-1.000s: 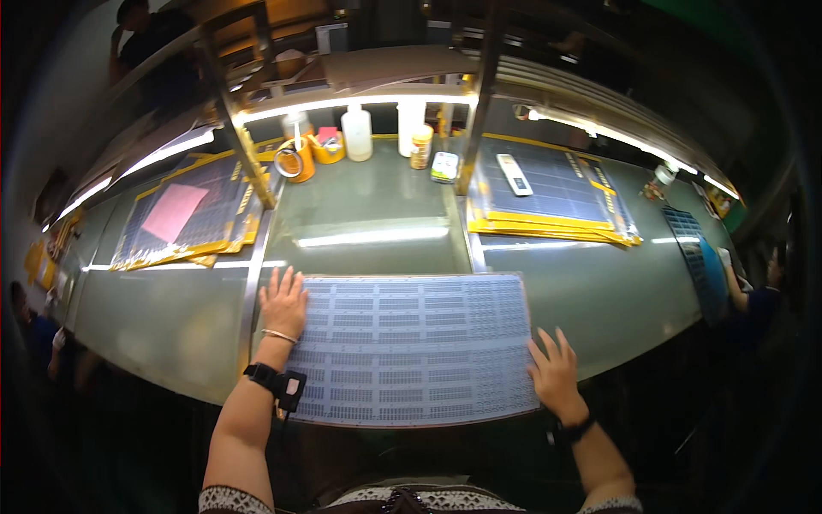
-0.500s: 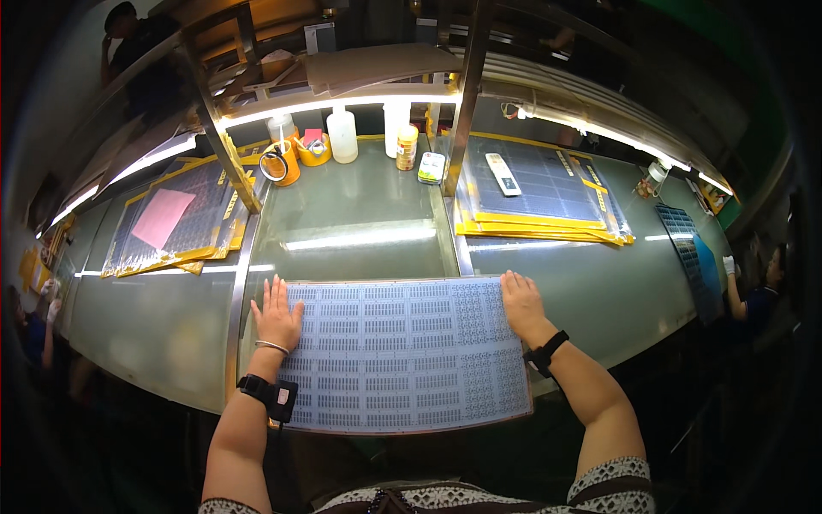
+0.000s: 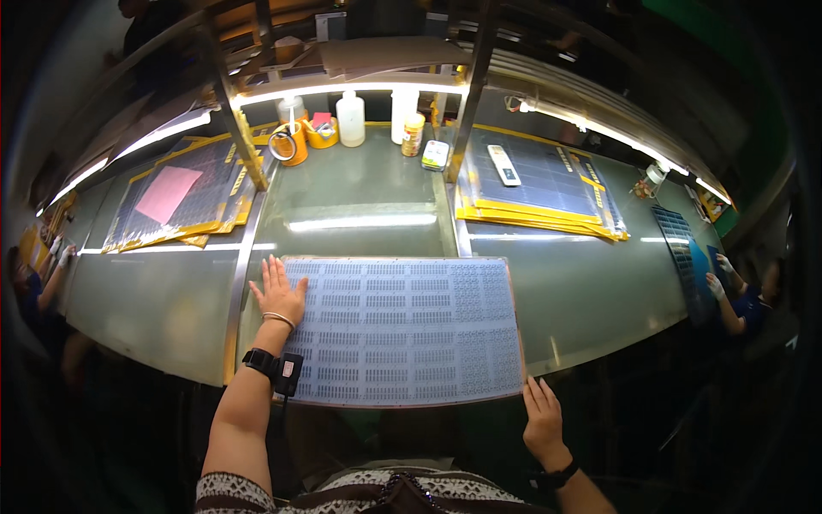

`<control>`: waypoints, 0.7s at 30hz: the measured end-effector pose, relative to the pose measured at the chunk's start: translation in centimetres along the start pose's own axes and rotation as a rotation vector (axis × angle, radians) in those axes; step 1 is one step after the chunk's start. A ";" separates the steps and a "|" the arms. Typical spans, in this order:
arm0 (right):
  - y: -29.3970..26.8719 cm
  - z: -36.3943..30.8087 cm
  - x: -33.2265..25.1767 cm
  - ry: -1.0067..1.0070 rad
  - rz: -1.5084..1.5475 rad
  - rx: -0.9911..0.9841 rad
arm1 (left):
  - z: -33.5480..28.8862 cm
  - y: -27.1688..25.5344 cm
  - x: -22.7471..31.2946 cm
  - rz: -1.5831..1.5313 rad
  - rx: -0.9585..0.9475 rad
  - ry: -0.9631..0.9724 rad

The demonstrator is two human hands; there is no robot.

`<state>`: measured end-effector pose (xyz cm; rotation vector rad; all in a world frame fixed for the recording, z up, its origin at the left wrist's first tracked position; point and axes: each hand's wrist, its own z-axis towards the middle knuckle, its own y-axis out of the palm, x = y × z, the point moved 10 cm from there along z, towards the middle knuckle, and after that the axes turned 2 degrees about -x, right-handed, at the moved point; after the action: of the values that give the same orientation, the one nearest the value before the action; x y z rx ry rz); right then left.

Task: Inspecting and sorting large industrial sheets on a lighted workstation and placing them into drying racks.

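A large rectangular blue-grey printed circuit panel [image 3: 390, 334], patterned with rows of small dark marks, lies on the bench in front of me. Its near edge reaches past the bench front. My left hand [image 3: 281, 291] rests flat along its left side near the far corner, fingers spread. At the near right corner, my right hand [image 3: 543, 415] has its fingers stretched out, the tips at the panel's edge. Its thumb is hidden. A bracelet and a black strap with a small box are on my left wrist; another black strap is on my right.
Stacked dark panels with yellow edges [image 3: 539, 184] lie right, topped by a white remote-like device [image 3: 504, 165]. A similar stack [image 3: 218, 193] with a pink sheet [image 3: 169, 194] lies left. Bottles [image 3: 350, 120] and tape rolls [image 3: 288, 146] stand behind. Metal posts [image 3: 473, 94] rise from the bench. Co-workers flank it.
My right hand has moved from the panel's far right corner down to its near right corner. My left hand stays on the left side. The view has shifted slightly.
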<state>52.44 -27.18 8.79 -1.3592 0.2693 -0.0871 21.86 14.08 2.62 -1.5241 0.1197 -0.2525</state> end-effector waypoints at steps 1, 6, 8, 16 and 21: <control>-0.3 -0.5 0.4 0.064 0.078 0.042 | -0.8 0.1 -0.8 0.006 -0.011 -0.026; 6.9 -2.9 8.8 0.695 1.062 0.054 | -13.0 -2.1 -4.6 0.027 0.198 0.017; 9.4 -2.4 8.8 0.809 1.323 -0.038 | -18.3 -4.3 -6.0 0.005 0.385 -0.021; 11.6 -3.8 7.6 0.788 1.551 -0.327 | -22.0 3.7 -10.8 -1.229 0.111 -0.524; 10.7 -3.7 7.2 0.797 1.544 -0.464 | -21.6 6.0 -8.7 -1.688 -0.105 -0.561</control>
<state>57.47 -29.94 -3.34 -1.1673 2.0162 0.7802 8.86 -4.70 -5.09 -1.3826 -1.6675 -1.1083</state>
